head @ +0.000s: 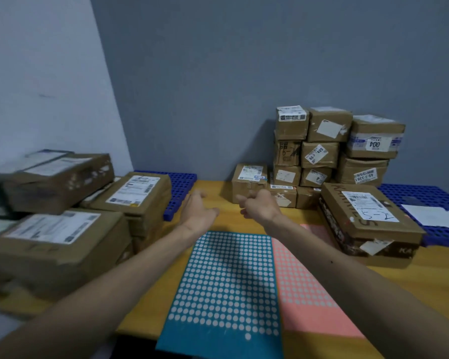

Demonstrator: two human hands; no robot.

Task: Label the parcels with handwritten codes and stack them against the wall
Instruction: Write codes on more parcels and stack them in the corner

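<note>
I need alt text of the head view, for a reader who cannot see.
A person's left hand and right hand, both empty, reach over a wooden table toward a small parcel beside the parcel stack against the grey wall. A dotted teal sheet and a pink sheet lie nearest.

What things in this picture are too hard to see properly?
- Head view, left parcels: motion blur smears their labels; the left edge cuts them off.
- Stack against the wall: label print too small; the right hand hides part of a bottom box.
- Pink sheet: partly under the teal sheet and the right forearm.
- White paper: cut by the right edge.
</note>
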